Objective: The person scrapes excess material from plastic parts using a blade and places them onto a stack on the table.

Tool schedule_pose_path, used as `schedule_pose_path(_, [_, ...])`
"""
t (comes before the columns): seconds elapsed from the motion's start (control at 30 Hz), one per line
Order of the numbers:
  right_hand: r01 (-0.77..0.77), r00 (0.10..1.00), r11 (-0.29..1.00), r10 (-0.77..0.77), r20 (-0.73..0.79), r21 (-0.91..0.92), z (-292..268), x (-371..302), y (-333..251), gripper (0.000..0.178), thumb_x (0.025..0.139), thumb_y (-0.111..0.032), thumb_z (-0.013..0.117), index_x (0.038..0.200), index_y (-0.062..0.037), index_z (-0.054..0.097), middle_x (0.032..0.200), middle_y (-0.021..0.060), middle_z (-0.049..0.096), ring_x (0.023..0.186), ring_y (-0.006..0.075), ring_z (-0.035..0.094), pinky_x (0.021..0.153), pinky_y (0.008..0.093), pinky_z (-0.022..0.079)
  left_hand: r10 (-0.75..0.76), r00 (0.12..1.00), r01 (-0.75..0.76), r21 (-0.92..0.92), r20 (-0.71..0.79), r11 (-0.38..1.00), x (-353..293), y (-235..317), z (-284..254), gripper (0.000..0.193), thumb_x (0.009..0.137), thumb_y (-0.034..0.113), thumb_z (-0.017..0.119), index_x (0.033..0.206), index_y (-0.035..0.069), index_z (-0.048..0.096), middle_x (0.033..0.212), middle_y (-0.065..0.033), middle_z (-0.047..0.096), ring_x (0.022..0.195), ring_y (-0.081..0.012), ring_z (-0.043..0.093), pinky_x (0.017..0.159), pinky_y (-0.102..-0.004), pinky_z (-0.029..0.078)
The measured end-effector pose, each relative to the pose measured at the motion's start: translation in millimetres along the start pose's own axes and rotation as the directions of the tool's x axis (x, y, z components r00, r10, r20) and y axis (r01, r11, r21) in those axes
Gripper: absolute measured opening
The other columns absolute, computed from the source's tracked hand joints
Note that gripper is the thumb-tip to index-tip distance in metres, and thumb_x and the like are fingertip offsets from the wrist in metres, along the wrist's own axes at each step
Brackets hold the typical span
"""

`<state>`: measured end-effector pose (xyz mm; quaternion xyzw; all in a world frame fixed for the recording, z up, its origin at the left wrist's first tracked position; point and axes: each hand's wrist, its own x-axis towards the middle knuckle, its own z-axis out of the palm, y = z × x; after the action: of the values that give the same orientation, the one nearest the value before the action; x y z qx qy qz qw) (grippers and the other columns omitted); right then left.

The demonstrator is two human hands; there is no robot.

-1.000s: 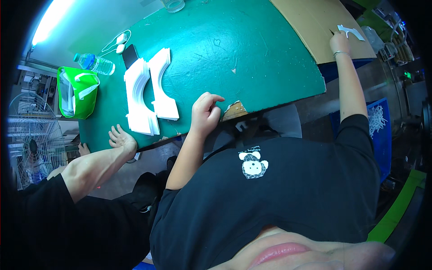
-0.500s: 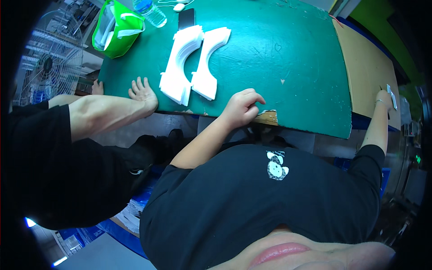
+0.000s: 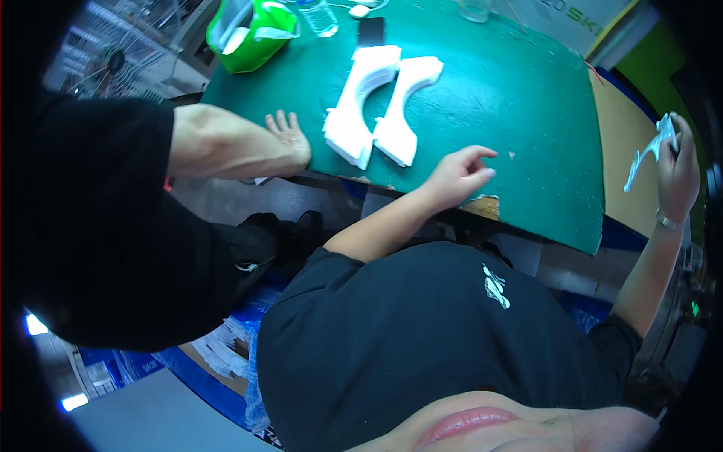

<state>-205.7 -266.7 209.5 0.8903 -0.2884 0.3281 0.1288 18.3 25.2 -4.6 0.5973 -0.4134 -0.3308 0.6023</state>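
My right hand (image 3: 681, 177), raised at the far right, grips a thin pale curved piece (image 3: 645, 160) with notched edges. Over the front edge of the green table, my left hand (image 3: 459, 178) holds nothing; its fingers are half curled, with a gap between thumb and forefinger. Left of it lie two stacks of white curved pieces, a thicker stack (image 3: 348, 120) and a thinner stack (image 3: 398, 135). They sit side by side, both bowed the same way.
A co-worker's hand (image 3: 290, 143) rests flat on the table's left edge. Behind the stacks are a dark phone (image 3: 371, 32), a water bottle (image 3: 319, 19) and a green bag (image 3: 260, 47). A brown board (image 3: 621, 143) adjoins the green table (image 3: 538, 128) at right. The front edge is chipped.
My right hand has risen off the brown board with the pale piece, now held up. The view has shifted, and the table contents appear farther right. The stacks stay together.
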Motion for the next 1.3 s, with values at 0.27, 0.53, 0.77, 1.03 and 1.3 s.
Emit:
schedule_pose_path(0.27, [0.041,0.956,0.711,-0.233,0.181,0.702,36,-62,-221,0.029,0.068,0.004,0.06,0.095,-0.0058,0.064,0.083,0.0113,0.061,0.065,0.0232,0.06,0.061,0.0322,0.048,0.162,0.966,-0.18,0.076,0.202,0.981,12,53,31,0.063,0.082,0.027,0.071,0.132,0.002,0.043,0.124,-0.0159,0.053,0.109,-0.0268,0.055,0.091,-0.0378,0.046])
schedule_pose_path(0.53, [-0.323,0.805,0.372,-0.376,0.459,0.87,56,-76,-228,0.025,0.075,-0.006,0.064,0.1,-0.0023,0.06,0.08,0.0015,0.053,0.073,0.0091,0.048,0.067,0.0243,0.042,0.244,0.967,-0.216,-0.287,0.068,0.933,5,35,31,0.032,0.083,0.011,0.065,0.107,0.003,0.046,0.1,-0.0082,0.055,0.093,-0.0153,0.056,0.076,-0.0302,0.049])
schedule_pose_path(0.77, [-0.732,0.648,-0.161,-0.465,0.603,0.662,72,-79,-182,0.024,0.098,-0.016,0.04,0.109,-0.0012,0.054,0.092,0.0005,0.052,0.076,0.0042,0.043,0.072,0.0181,0.037,-0.124,0.971,0.216,-0.526,0.205,0.822,-5,9,31,0.027,0.095,0.016,0.047,0.117,0.001,0.051,0.101,-0.0116,0.064,0.094,-0.0223,0.066,0.082,-0.0333,0.053])
schedule_pose_path(1.03, [-0.325,0.921,0.412,-0.068,0.385,0.851,48,-93,-147,0.028,0.101,-0.018,0.043,0.109,-0.0004,0.063,0.088,0.0008,0.06,0.073,0.0056,0.048,0.068,0.0213,0.041,-0.05,0.996,0.084,-0.646,0.071,0.759,-9,24,4,0.041,0.099,0.018,0.037,0.133,-0.005,0.039,0.123,-0.0217,0.057,0.097,-0.029,0.066,0.081,-0.0339,0.054])
schedule_pose_path(1.3, [-0.132,0.963,0.567,-0.123,0.242,0.813,54,-107,-181,0.025,0.092,-0.018,0.056,0.111,-0.0071,0.069,0.074,0.009,0.057,0.066,0.0189,0.053,0.06,0.0297,0.042,0.106,0.992,-0.051,-0.545,0.07,0.837,-25,43,6,0.04,0.098,0.017,0.035,0.127,-0.008,0.047,0.116,-0.0207,0.06,0.102,-0.0287,0.064,0.089,-0.0364,0.05])
